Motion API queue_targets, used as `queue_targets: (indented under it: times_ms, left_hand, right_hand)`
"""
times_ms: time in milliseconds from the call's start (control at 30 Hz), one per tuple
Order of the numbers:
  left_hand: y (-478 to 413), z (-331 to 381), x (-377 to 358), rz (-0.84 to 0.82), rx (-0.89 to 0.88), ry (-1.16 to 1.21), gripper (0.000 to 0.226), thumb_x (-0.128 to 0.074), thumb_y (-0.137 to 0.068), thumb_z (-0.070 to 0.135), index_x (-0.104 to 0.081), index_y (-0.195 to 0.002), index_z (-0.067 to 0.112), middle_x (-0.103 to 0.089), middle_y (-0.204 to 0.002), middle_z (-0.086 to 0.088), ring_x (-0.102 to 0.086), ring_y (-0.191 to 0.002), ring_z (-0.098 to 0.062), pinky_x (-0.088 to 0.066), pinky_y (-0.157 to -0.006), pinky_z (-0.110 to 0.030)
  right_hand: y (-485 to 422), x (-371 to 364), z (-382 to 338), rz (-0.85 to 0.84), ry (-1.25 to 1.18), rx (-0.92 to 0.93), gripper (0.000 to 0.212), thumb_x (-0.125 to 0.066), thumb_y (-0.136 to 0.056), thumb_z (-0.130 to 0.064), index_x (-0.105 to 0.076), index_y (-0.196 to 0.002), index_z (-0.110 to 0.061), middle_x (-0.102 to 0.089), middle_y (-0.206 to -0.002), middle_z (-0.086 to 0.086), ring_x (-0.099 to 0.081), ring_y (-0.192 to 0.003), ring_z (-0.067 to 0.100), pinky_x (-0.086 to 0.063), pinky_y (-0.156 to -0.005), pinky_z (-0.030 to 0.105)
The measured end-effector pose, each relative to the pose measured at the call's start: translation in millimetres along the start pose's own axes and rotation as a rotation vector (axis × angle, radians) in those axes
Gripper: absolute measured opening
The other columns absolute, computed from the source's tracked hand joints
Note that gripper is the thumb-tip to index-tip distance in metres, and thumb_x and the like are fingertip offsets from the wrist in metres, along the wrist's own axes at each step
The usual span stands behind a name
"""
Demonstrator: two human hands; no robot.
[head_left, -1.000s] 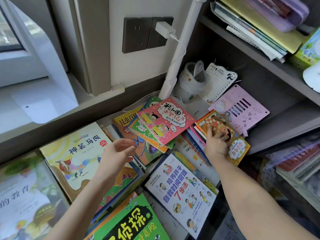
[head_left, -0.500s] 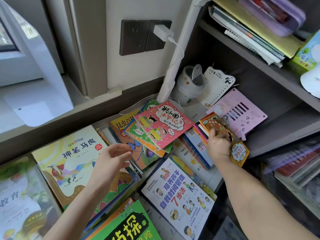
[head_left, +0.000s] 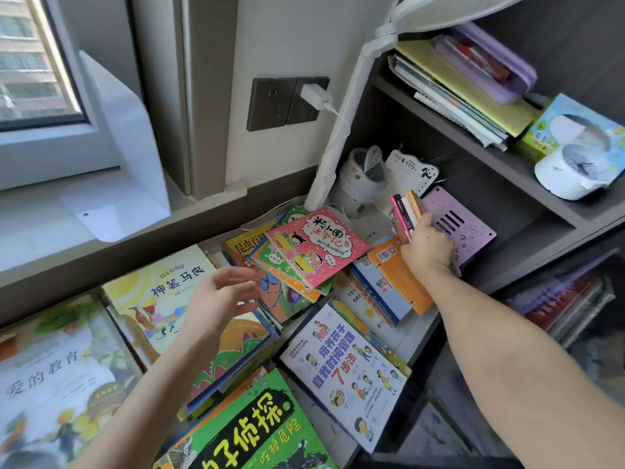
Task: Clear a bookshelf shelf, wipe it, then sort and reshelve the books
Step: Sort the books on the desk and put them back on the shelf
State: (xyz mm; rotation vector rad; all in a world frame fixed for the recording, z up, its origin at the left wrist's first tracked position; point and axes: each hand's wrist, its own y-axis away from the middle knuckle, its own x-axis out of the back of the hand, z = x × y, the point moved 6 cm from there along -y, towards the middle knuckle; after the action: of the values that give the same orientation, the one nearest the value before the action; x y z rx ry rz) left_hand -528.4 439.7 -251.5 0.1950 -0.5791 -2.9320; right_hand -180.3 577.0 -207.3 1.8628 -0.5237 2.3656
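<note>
BOOKSHELF SORT: At 3 o'clock in the head view, a person's right hand [head_left: 426,247] is clenched round a small bundle of thin books [head_left: 405,211]. The bundle stands on edge just in front of a purple slotted board [head_left: 470,231]. The left hand [head_left: 220,296], at 8 o'clock, is released with its fingers loosely spread. It hovers over a yellow picture book [head_left: 159,292], and whether it touches anything cannot be told. Other books lie flat and overlapping across the worktop [head_left: 421,328]. A pink cartoon book [head_left: 318,245] tops a slanted pile at centre. An orange-backed pile [head_left: 395,282] lies just below the right wrist, a white-covered book [head_left: 345,370] lies at 5 o'clock, and a green book [head_left: 243,431] lies at 6 o'clock. The upper shelf [head_left: 473,143], at 1 o'clock, carries a flat stack of books [head_left: 453,96].
</note>
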Motion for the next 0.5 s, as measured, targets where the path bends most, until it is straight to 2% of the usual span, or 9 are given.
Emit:
queue_targets:
  times_ms: [133, 233, 300, 333, 367, 433, 500]
  left_hand:
    - [26.4, 17.5, 8.3, -0.017, -0.007, 0.030, 0.011, -0.057, -0.090, -0.001, -0.065, -0.094, 0.006, -0.071, -0.094, -0.012, -0.068, -0.087, -0.024, -0.056, -0.076, -0.031]
    - [48.6, 27.0, 25.2, -0.012, -0.036, -0.002, 0.009, -0.059, -0.090, 0.004, -0.065, -0.095, 0.008, -0.071, -0.096, -0.013, -0.068, -0.091, -0.026, -0.055, -0.077, -0.029]
    - [65.0, 30.0, 41.9, 0.000, -0.044, -0.015, 0.007, -0.061, -0.091, 0.009, -0.066, -0.096, 0.008, -0.070, -0.100, -0.016, -0.068, -0.094, -0.029, -0.055, -0.081, -0.032]
    - [73.7, 30.0, 50.5, 0.002, -0.039, -0.019, 0.008, -0.062, -0.091, 0.012, -0.065, -0.097, 0.008, -0.070, -0.101, -0.017, -0.068, -0.094, -0.030, -0.055, -0.083, -0.034]
    - [82.8, 28.9, 59.0, 0.005, -0.030, -0.031, 0.011, -0.061, -0.092, 0.017, -0.065, -0.097, 0.008, -0.070, -0.101, -0.017, -0.067, -0.093, -0.030, -0.055, -0.083, -0.034]
    - [103.0, 26.1, 75.4, 0.005, -0.007, -0.088, 0.021, -0.059, -0.093, 0.029, -0.064, -0.100, 0.009, -0.069, -0.102, -0.015, -0.067, -0.089, -0.028, -0.055, -0.081, -0.033]
    - [125.0, 23.1, 92.4, -0.006, 0.013, -0.134, 0.038, -0.059, -0.090, 0.044, -0.063, -0.107, 0.010, -0.068, -0.104, -0.012, -0.065, -0.090, -0.025, -0.054, -0.083, -0.032]
  right_hand:
    - [22.9, 55.8, -21.4, 0.044, -0.207, -0.135, 0.050, -0.067, -0.086, -0.025, -0.035, -0.117, -0.002, -0.065, -0.105, 0.023, -0.066, -0.089, 0.038, -0.045, -0.061, 0.034]
    - [54.6, 96.1, -33.3, 0.064, -0.594, -0.322, 0.060, -0.070, -0.083, -0.027, -0.036, -0.125, -0.001, -0.063, -0.111, 0.022, -0.063, -0.098, 0.039, -0.046, -0.067, 0.036]
    - [78.1, 111.1, -37.6, 0.040, -0.914, -0.447, 0.063, -0.073, -0.077, -0.027, -0.041, -0.124, -0.001, -0.061, -0.117, 0.020, -0.062, -0.103, 0.038, -0.051, -0.077, 0.041]
    - [92.0, 116.3, -40.9, 0.005, -1.084, -0.493, 0.061, -0.075, -0.072, -0.026, -0.046, -0.120, 0.000, -0.062, -0.116, 0.018, -0.062, -0.102, 0.036, -0.052, -0.082, 0.042]
    - [107.2, 121.0, -45.7, -0.033, -1.255, -0.524, 0.054, -0.075, -0.066, -0.023, -0.053, -0.110, 0.000, -0.064, -0.109, 0.017, -0.064, -0.096, 0.032, -0.052, -0.080, 0.039]
    - [139.6, 128.5, -62.7, -0.174, -1.518, -0.519, 0.024, -0.071, -0.063, -0.013, -0.056, -0.079, -0.005, -0.061, -0.084, 0.013, -0.060, -0.071, 0.023, -0.047, -0.065, 0.033]
    - [174.5, 137.7, -85.8, -0.357, -1.578, -0.450, 0.016, -0.068, -0.068, -0.004, -0.053, -0.066, -0.009, -0.054, -0.065, 0.007, -0.050, -0.053, 0.017, -0.040, -0.051, 0.025]
